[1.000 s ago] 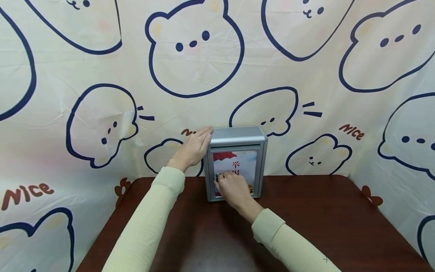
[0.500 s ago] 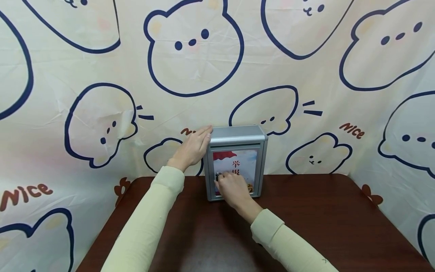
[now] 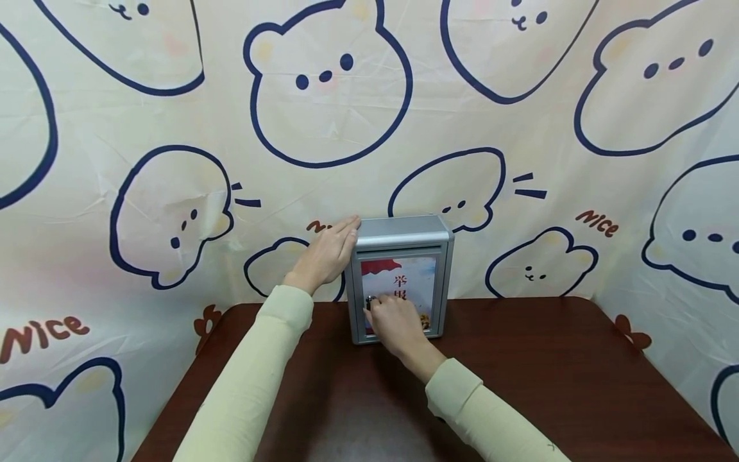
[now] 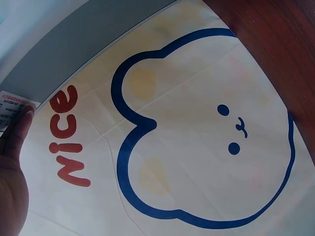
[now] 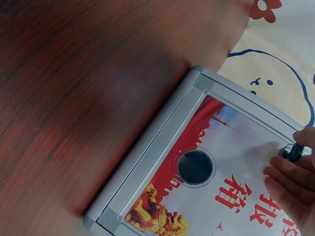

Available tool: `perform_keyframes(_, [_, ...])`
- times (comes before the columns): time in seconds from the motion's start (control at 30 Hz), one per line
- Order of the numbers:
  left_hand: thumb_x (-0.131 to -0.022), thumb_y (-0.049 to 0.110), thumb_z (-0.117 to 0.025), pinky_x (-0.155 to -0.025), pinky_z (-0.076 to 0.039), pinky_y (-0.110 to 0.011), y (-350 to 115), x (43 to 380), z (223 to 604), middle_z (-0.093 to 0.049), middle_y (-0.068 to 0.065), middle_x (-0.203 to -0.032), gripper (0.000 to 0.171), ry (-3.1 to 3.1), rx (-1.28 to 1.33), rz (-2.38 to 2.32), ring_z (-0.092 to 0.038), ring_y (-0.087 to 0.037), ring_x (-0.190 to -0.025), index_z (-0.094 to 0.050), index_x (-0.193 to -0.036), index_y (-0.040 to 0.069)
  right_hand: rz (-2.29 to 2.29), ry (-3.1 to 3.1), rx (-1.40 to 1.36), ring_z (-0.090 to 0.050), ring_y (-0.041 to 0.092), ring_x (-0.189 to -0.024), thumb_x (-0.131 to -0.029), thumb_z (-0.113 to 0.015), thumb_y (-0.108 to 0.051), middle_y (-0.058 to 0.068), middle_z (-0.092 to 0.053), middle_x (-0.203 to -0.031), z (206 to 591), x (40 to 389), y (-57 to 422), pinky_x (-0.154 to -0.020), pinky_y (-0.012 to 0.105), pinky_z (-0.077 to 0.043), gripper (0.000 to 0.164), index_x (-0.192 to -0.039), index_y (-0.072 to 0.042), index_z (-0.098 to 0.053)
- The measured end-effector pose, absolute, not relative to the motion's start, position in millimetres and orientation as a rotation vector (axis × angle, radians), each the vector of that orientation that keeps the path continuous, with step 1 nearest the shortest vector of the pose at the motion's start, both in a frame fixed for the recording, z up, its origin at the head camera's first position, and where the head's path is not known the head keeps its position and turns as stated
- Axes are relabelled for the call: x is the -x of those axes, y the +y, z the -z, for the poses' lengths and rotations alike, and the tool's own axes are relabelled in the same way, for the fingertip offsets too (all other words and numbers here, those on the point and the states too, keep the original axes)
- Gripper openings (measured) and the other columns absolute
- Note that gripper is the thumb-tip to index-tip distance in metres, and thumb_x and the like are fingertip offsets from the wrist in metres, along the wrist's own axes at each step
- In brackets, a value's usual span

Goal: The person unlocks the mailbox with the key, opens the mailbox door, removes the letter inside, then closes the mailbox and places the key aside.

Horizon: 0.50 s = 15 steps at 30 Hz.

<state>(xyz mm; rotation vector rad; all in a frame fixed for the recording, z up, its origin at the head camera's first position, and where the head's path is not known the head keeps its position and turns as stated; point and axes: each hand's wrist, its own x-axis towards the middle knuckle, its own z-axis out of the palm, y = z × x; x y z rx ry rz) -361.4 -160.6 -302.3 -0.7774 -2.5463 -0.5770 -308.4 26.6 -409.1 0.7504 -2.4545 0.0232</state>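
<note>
Here hands meet a silver box lettered red, left straight, right pinching its black key.

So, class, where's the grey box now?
In the head view, the grey box stands just right of centre on the table, left hand at its upper left, right hand at its front.

Satin metal box, wood-grained table
</note>
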Motion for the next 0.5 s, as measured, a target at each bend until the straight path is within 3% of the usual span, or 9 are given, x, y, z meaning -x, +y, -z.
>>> perform_keyframes(0.5, [-0.113, 0.036, -0.026, -0.124, -0.027, -0.041, -160.3, 360.7, 303.1, -0.038, -0.01, -0.163, 0.056, -2.533, 0.778, 0.567, -0.034, -0.024, -0.151, -0.041, -0.156, 0.003, -0.036, -2.434, -0.735, -0.068, 0.016, -0.066, -0.1, -0.067, -0.031, 0.004, -0.07, -0.077, 410.1, 307.4, 23.9, -0.055, 0.029, -0.057, 0.028, -0.085, -0.009, -0.076])
